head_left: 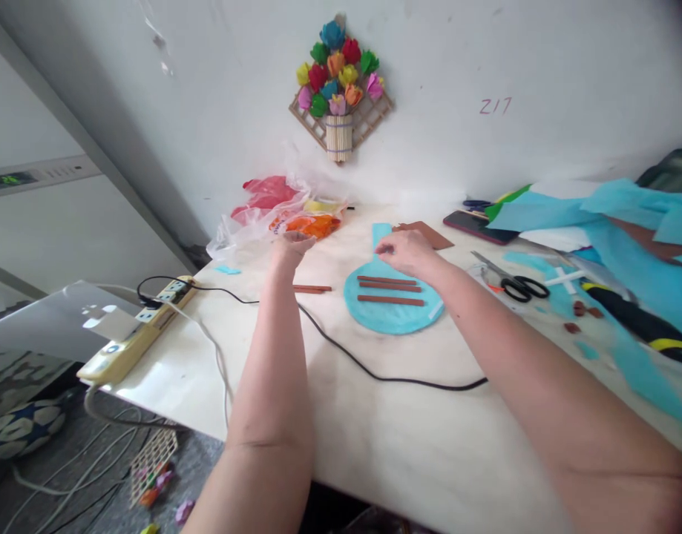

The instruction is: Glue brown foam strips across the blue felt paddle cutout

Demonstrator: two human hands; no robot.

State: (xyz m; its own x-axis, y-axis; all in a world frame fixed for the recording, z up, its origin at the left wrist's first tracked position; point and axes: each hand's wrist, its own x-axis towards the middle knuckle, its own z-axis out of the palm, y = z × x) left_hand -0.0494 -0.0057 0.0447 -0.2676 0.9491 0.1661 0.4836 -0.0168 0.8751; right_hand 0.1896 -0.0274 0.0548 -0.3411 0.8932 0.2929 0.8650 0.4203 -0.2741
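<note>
A flat light-blue round shape (396,320) with a straight handle-like strip at its top lies on the table. Across its round part run three thin brown strips (390,300). My right hand (406,251) hovers over where the strip meets the round part, fingers curled into a pinch; whatever is between the fingertips is too small to make out. My left hand (294,246) is up to the left, by the orange packet (312,225), its fingertips drawn together and any held thing hidden. Below it are more brown strips (312,288). A brown sheet (430,233) lies behind my right hand.
Scissors (519,285), blue scraps and a phone-like dark slab (479,227) lie on the right. A yellow power strip (145,326) sits at the left edge, and a black cable (368,368) crosses the table. Plastic bags (263,204) are piled against the wall.
</note>
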